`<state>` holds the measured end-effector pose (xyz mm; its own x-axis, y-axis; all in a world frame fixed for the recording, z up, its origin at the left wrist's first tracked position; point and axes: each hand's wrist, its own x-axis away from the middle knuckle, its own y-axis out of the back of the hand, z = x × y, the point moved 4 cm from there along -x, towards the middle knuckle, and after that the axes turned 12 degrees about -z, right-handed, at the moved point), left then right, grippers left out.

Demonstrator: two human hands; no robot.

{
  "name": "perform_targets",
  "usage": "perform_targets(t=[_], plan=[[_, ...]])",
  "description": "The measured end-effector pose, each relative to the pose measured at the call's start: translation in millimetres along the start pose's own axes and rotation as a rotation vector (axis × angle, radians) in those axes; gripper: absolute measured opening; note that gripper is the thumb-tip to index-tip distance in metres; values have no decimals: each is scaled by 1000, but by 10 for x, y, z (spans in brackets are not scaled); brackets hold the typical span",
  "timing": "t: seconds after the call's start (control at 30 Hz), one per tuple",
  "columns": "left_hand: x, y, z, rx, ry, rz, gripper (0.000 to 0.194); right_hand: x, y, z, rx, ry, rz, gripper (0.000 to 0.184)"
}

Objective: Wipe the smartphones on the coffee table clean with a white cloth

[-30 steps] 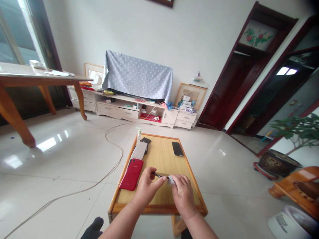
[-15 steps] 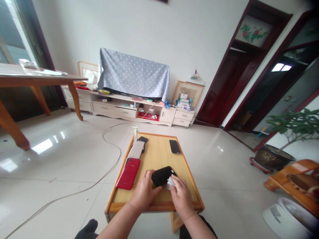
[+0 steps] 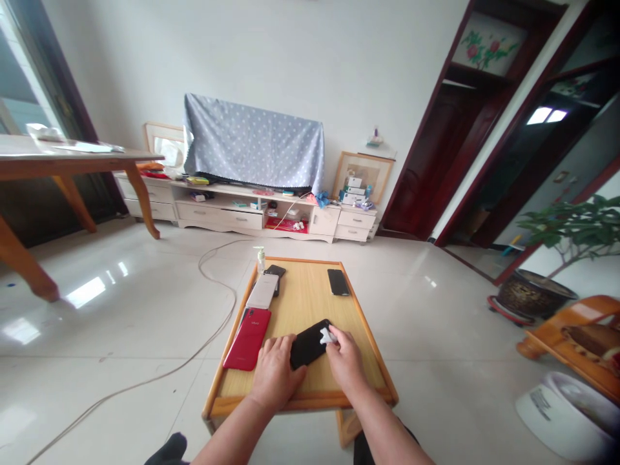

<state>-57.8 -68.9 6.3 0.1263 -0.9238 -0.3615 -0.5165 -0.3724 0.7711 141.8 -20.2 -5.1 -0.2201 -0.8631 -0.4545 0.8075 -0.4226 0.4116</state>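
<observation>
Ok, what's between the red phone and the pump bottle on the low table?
The head view shows a pale phone and, partly under it, a dark phone.

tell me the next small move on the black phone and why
I'd probably slide the white cloth or tissue along the black phone toward the left hand. The right hand has it pinched at the phone's far corner, while the left hand covers the near end and pins the phone to the wooden table, so the middle looks like the next part to reach.
</observation>
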Motion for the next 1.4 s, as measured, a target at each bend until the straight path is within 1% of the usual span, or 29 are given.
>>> perform_targets(t=[0.1,0.23,0.3,0.33,0.4,0.5,0.57,0.63,0.7,0.8,0.93,1.07,1.17,1.3,1.37,1.4], plan=[[-3,-13,5,1,1,-6,58,-27,-47,0,12,-5,73,36],[-12,-13,-11,-8,9,-2,57,-79,-81,-31,15,-39,41,35],[-16,-6,-26,-20,13,5,57,-93,-104,-36,81,-32,35,30],[-17,-2,-33,-27,15,9,57,-94,-113,-25,135,-4,39,26],[-19,6,-44,-40,11,19,57,-82,-117,26,264,99,49,20],[-20,23,-48,-60,-10,26,58,-20,-92,133,428,276,51,18],[-17,40,-49,-71,-27,29,60,37,-68,192,483,359,56,17],[-8,61,-49,-79,-33,39,59,88,-44,228,500,404,56,16],[8,86,-54,-82,-31,50,58,119,-22,240,496,413,48,17],[46,131,-78,-81,-36,53,57,132,3,224,474,386,33,18],[93,179,-134,-77,-52,32,56,109,36,183,465,329,11,11],[116,195,-183,-90,-36,42,54,97,68,210,469,316,17,20],[122,196,-209,-116,-16,48,54,197,78,357,482,373,71,23],[119,184,-239,-123,-9,33,49,473,82,618,386,551,235,29],[112,171,-249,-125,-5,23,47,513,113,635,358,600,294,32],[107,161,-252,-128,-4,24,48,476,136,599,364,595,302,33]])
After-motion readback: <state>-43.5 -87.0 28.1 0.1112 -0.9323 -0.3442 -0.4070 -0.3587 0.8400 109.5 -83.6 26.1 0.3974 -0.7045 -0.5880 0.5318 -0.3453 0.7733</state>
